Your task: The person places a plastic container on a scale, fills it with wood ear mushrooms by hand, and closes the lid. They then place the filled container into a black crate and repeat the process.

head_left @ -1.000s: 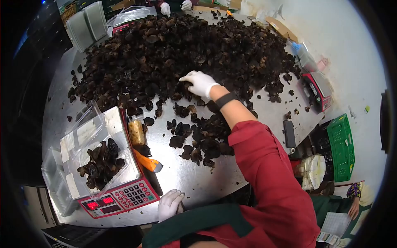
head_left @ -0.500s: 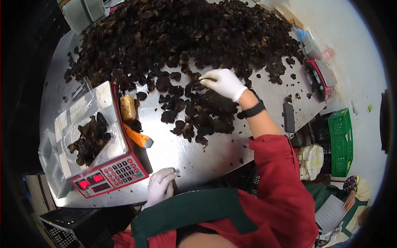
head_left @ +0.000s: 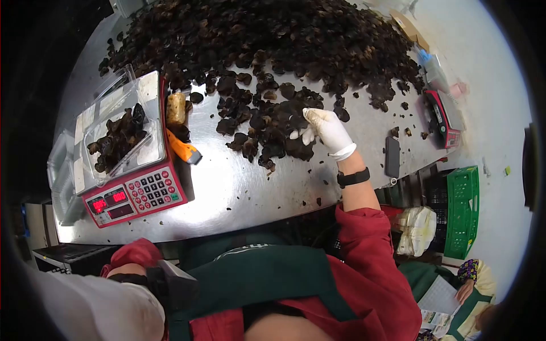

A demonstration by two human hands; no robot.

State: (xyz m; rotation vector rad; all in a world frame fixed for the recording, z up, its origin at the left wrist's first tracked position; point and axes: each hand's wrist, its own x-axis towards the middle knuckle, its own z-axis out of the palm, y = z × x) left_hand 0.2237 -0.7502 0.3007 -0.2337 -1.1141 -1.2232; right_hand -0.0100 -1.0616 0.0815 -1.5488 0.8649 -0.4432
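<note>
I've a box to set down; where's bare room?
Widest: the silvery metal table between red-framed scale, small dark mushroom cluster and near edge, bar crumbs. Smaller: between white-gloved right hand and black rectangular phone. Crowded: the far side, under the big dark mushroom heap.

On the red scale (head_left: 149, 94), the display is glowing with red digits: the right window (head_left: 117, 197) is showing zeros, and the left window (head_left: 98, 205) seems to be showing zeros ending in a 5, though glare is blurring it. Beside the windows, the keypad (head_left: 152, 188) is carrying numbered keys, with 7, 8 and 9 standing in one row. Pale lettering is running across the green apron (head_left: 270, 270), too slanted to read. Print on the far scale (head_left: 441, 116) and the papers (head_left: 437, 319) at lower right is staying too small to read.
</note>
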